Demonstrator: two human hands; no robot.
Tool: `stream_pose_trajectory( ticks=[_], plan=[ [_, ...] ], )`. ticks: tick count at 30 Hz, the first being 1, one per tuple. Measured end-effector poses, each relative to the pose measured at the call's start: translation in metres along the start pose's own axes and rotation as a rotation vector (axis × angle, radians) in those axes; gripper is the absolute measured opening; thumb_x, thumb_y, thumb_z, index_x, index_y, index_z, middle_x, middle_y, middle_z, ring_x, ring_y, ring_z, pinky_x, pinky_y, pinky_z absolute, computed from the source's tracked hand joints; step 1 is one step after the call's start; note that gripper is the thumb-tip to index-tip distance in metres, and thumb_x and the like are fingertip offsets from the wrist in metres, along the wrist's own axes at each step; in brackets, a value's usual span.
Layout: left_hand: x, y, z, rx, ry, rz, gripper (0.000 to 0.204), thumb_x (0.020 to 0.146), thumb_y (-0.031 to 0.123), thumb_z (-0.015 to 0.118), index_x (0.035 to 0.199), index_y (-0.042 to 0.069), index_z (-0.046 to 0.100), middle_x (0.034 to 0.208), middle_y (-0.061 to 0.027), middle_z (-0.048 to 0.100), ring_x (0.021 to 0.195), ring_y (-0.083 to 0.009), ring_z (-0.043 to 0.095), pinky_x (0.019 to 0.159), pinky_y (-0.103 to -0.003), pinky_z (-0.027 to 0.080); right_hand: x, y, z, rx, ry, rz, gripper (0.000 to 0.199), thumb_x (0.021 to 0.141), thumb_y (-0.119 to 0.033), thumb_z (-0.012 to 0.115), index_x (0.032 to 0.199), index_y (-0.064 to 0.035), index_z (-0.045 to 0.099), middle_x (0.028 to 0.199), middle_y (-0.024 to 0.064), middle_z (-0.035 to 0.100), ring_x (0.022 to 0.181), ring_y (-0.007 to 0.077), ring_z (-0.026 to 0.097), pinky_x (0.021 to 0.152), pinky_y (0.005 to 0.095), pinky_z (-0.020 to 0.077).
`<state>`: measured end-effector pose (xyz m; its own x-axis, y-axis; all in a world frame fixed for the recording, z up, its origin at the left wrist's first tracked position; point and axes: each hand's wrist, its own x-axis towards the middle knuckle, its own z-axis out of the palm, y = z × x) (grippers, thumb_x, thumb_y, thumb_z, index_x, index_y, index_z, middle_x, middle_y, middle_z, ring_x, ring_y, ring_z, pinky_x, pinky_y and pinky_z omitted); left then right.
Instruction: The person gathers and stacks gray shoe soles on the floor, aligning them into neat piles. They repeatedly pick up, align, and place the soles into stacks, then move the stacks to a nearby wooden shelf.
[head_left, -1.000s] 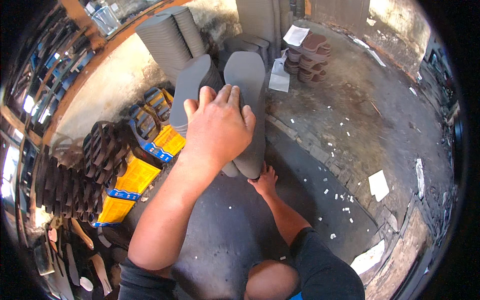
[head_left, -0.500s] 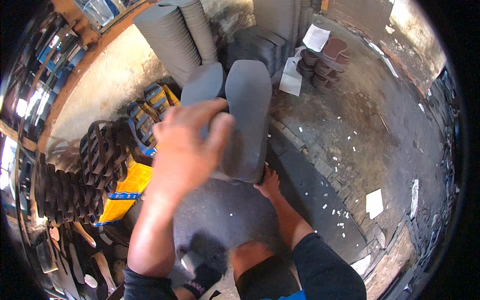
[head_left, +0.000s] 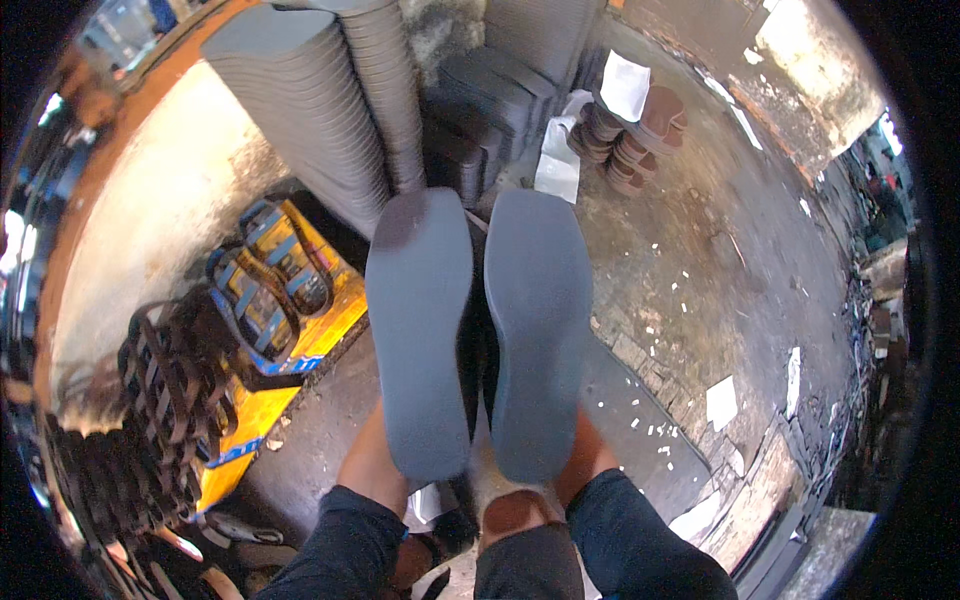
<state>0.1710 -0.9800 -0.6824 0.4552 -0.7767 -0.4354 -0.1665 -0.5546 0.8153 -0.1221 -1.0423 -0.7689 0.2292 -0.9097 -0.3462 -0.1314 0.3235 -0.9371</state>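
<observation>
Two grey shoe soles [head_left: 420, 330] stand out side by side in front of me, toes pointing away, with a narrow dark gap between them. A dark shadow falls on the left one's toe. My left forearm [head_left: 368, 462] runs up behind the left sole, and my right forearm [head_left: 590, 458] behind the right sole [head_left: 540, 330]. Both hands are hidden by the soles, which they appear to hold from below and the outer sides. Whether more soles lie stacked beneath cannot be made out clearly.
Tall stacks of grey soles [head_left: 300, 100] rise at the back by the wall. At left, strapped sandals [head_left: 255, 305] rest on a yellow box [head_left: 345, 290], with dark straps [head_left: 165, 370] hanging nearer. Brown soles [head_left: 630, 170] and white paper [head_left: 625, 88] lie at the far right.
Both soles have come nearer to me and now stand evenly side by side. My left hand, earlier above them, has gone down behind the left sole. The view has shifted slightly.
</observation>
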Motion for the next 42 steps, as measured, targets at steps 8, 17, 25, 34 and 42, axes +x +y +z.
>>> stream_pose_trajectory(
  ticks=[8, 17, 25, 34, 42],
  plan=[
    [-0.032, 0.033, 0.001, -0.055, 0.038, -0.091, 0.050, 0.106, 0.036, 0.050, 0.138, -0.001, 0.059, 0.131, -0.0142, 0.067, 0.122, -0.0259, 0.061, 0.110, -0.038, 0.042, -0.017, -0.032, 0.027, -0.261, 0.230, 0.198, 0.058, 0.101, -0.052, 0.059, 0.136, -0.0053, 0.058, 0.121, 0.0083, 0.067, 0.099, 0.0262, 0.064, 0.089, 0.0398, 0.0513],
    [-0.077, 0.046, -0.010, -0.111, 0.107, -0.219, 0.049, 0.106, 0.036, 0.049, 0.138, 0.000, 0.059, 0.131, -0.0138, 0.067, 0.122, -0.0258, 0.061, 0.109, -0.038, 0.043, -0.012, -0.048, 0.018, -0.297, 0.242, 0.286, 0.057, 0.101, -0.051, 0.058, 0.136, -0.0050, 0.058, 0.122, 0.0086, 0.066, 0.101, 0.0264, 0.063, 0.090, 0.0397, 0.0507],
    [-0.110, 0.083, 0.010, -0.229, 0.161, -0.332, 0.049, 0.106, 0.036, 0.049, 0.138, 0.000, 0.059, 0.131, -0.0134, 0.067, 0.121, -0.0257, 0.061, 0.109, -0.038, 0.043, -0.031, -0.079, -0.008, -0.274, 0.177, 0.405, 0.057, 0.102, -0.050, 0.057, 0.136, -0.0047, 0.058, 0.123, 0.0090, 0.066, 0.103, 0.0265, 0.063, 0.092, 0.0396, 0.0501],
    [-0.111, 0.211, 0.060, -0.446, 0.166, -0.402, 0.048, 0.107, 0.036, 0.048, 0.138, 0.001, 0.059, 0.130, -0.0130, 0.067, 0.121, -0.0256, 0.061, 0.108, -0.038, 0.044, -0.095, -0.189, -0.105, -0.204, 0.148, 0.595, 0.056, 0.102, -0.049, 0.056, 0.136, -0.0043, 0.058, 0.124, 0.0094, 0.066, 0.104, 0.0267, 0.062, 0.093, 0.0395, 0.0495],
    [-0.057, 0.300, 0.069, -0.633, 0.199, -0.458, 0.048, 0.107, 0.036, 0.048, 0.137, 0.002, 0.059, 0.130, -0.0126, 0.067, 0.121, -0.0255, 0.061, 0.108, -0.038, 0.044, -0.072, -0.294, -0.189, -0.182, 0.216, 0.684, 0.056, 0.103, -0.048, 0.055, 0.136, -0.0040, 0.058, 0.125, 0.0097, 0.065, 0.106, 0.0269, 0.062, 0.095, 0.0395, 0.0490]
  ],
)
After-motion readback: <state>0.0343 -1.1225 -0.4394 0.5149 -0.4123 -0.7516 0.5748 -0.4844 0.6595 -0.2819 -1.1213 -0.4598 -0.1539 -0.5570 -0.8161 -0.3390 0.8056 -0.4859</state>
